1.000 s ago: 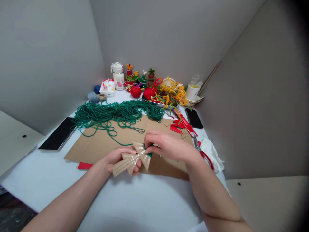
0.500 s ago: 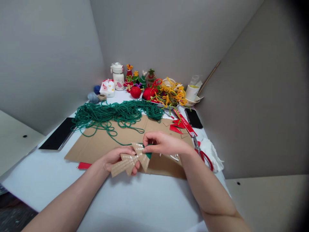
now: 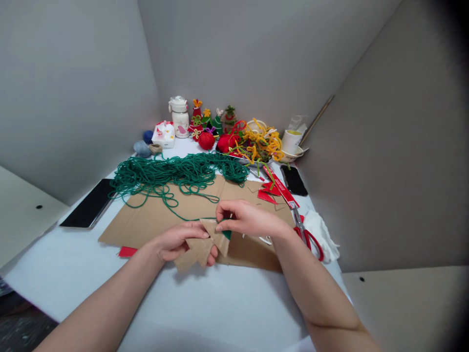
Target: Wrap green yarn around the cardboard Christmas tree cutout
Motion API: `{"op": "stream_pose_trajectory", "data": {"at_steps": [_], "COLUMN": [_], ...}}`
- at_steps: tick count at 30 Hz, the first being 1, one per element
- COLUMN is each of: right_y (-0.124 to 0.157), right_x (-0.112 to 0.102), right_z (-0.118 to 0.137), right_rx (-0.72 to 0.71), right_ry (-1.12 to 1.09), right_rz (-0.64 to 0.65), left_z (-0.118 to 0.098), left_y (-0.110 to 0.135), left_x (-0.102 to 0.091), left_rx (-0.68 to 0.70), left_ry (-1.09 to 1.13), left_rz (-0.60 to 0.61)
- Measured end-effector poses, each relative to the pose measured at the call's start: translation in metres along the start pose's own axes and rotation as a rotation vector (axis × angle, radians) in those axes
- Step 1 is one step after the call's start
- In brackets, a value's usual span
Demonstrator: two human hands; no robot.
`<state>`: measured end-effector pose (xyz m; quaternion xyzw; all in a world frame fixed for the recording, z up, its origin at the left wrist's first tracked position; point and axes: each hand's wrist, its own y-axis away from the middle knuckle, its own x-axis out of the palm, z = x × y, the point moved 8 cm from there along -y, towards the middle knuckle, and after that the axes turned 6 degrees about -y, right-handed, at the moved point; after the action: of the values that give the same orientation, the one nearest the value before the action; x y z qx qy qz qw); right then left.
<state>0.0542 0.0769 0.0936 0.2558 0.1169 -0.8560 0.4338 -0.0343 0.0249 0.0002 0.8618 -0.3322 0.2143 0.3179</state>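
My left hand (image 3: pixel 179 239) grips a tree-shaped cardboard cutout (image 3: pixel 200 250), thumb on top and fingertips showing below its edge. Green yarn is wrapped round the cutout's right end, partly hidden by my right hand (image 3: pixel 240 219). The thumb and forefinger of that hand are pinched together at the wrapped end, where a strand of green yarn (image 3: pixel 178 215) runs in. Exactly how the strand sits between those fingers is hidden. The strand leads back to a big loose heap of green yarn (image 3: pixel 164 171).
A cardboard sheet (image 3: pixel 139 225) lies under my hands. To the right are red-handled scissors (image 3: pixel 311 242), a crumpled white tissue (image 3: pixel 324 234), red scraps (image 3: pixel 267 196) and a phone (image 3: pixel 294 180). A black tablet (image 3: pixel 88 203) lies left; a white bottle (image 3: pixel 180 120) and decorated little trees (image 3: pixel 207 120) stand behind.
The cutout has turned slightly in my left hand and shifted a little right, and the shine on its surface has faded. My right hand stays pinched at the wrapped end.
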Motion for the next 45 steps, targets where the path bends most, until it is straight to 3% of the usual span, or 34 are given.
{"op": "stream_pose_trajectory", "data": {"at_steps": [9,11,17,21,25,26,28,31,32,34,36,39,41,45], "right_y": [-0.002,-0.002,-0.004,-0.002,-0.002,-0.004,-0.006,-0.002,0.0,0.002,0.001,-0.002,-0.003,-0.008], "right_x": [-0.003,-0.005,-0.003,-0.004,-0.004,-0.005,-0.015,-0.037,-0.041,-0.044,-0.038,-0.019,-0.005,0.018], "right_z": [-0.01,-0.015,-0.012,-0.009,-0.014,-0.016,-0.024,-0.041,-0.045,-0.049,-0.049,-0.047,-0.044,-0.041], "right_rx": [0.041,0.083,0.091,0.099,0.101,0.097,0.096,0.115,0.109,0.083,0.066,0.076,0.085,0.102], "right_ry": [0.077,0.064,0.064,0.06,0.029,0.003,-0.086,-0.311,-0.391,-0.53,-0.631,-0.682,-0.672,-0.715], "right_rz": [-0.052,-0.084,-0.132,-0.183,-0.209,-0.235,-0.36,-0.695,-0.79,-0.911,-0.959,-0.981,-0.993,-0.969], "left_z": [-0.003,-0.009,-0.044,-0.053,-0.056,-0.06,-0.075,-0.082,-0.077,-0.068,-0.056,-0.03,-0.022,-0.021], "left_y": [-0.004,-0.004,0.01,0.018,0.022,0.026,0.045,0.087,0.092,0.083,0.052,0.018,0.008,0.002], "left_x": [-0.002,-0.006,-0.021,-0.014,-0.011,-0.012,-0.013,0.002,0.009,0.017,0.017,0.001,-0.005,-0.012], "left_rx": [0.044,0.084,0.309,0.34,0.342,0.393,0.616,1.16,1.291,1.313,1.052,0.694,0.635,0.69], "left_ry": [-0.217,-0.299,-0.781,-0.98,-1.079,-1.08,-1.087,-1.068,-1.046,-1.02,-0.947,-0.544,-0.322,-0.03], "left_rz": [-0.087,-0.17,-0.631,-0.739,-0.758,-0.805,-1.014,-1.333,-1.326,-1.183,-0.964,-0.841,-0.81,-0.761]}}
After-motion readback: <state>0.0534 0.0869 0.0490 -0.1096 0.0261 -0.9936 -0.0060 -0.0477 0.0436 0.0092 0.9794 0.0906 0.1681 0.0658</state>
